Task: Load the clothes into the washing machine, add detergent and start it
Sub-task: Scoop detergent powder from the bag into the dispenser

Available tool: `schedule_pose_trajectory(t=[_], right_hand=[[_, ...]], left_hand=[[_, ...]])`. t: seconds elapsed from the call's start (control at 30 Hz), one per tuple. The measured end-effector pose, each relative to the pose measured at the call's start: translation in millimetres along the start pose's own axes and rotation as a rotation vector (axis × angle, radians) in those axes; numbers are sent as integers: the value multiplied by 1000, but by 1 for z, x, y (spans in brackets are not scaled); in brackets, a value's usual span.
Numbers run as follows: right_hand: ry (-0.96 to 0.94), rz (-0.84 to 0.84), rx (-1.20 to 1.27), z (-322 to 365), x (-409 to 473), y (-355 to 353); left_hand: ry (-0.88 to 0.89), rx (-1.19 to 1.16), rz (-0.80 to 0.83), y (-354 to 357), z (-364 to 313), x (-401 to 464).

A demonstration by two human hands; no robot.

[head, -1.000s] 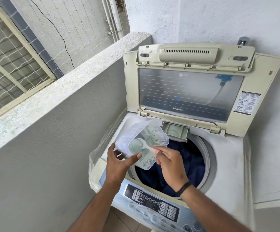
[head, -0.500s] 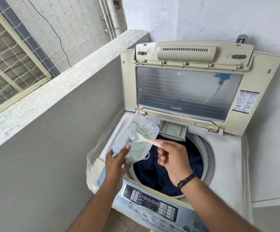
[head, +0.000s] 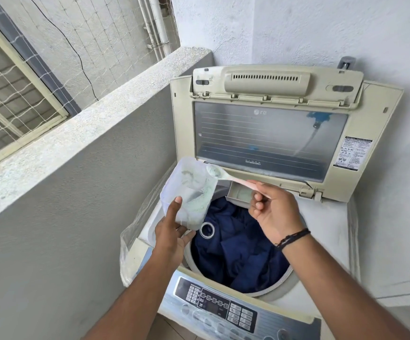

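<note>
Detergent step in hand: our left hand (head: 174,227) grips the tilted tub (head: 189,192), our right hand (head: 276,212) pinches the spoon (head: 226,176), its loaded bowl just beyond the fingertips at the tub's rim; next, we judge, carry it level to the dispenser tray (head: 239,193) beside our right knuckles, clothes (head: 238,251) already below in the drum.

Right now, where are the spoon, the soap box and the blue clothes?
spoon (head: 226,177), head view, on its neck.
soap box (head: 186,192), head view, on its clear wall.
blue clothes (head: 238,246), head view, mid-pile in the drum.
</note>
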State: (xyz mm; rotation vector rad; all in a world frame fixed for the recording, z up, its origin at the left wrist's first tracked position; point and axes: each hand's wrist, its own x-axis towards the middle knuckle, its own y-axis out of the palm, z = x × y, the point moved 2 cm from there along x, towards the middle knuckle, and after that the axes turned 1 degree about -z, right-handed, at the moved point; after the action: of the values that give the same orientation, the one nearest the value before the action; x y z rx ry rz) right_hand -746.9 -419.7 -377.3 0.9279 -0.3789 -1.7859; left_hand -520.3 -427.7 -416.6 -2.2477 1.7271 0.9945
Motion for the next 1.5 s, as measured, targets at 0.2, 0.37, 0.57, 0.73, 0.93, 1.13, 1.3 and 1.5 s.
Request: schedule_pose_trajectory(t=[0.2,0.37,0.57,0.73,0.93,1.13,1.3,1.5], right_hand=[[-39,-92,14,10,21,-39],[-66,-219,-74,-3,41,-76],[-64,-292,-211,-21,56,-103],[-101,-304,-370,-30,65,-113],[-218,-304,-767,-34,67,-123],[-405,-221,-1132,-30,54,-113],[-511,-137,-1267,-34,50,-111],[-632,-90,-1425,-32,45,-108]], left_hand=[[-32,7,-19,-5,7,-2],[-57,56,-28,-23,15,-4],[-50,83,-35,-47,24,-3],[-44,32,1,-58,25,-5],[-12,37,58,-66,27,-5],[-2,89,114,-65,27,-6],[7,93,132,-65,27,-6],[2,86,146,-65,27,-7]])
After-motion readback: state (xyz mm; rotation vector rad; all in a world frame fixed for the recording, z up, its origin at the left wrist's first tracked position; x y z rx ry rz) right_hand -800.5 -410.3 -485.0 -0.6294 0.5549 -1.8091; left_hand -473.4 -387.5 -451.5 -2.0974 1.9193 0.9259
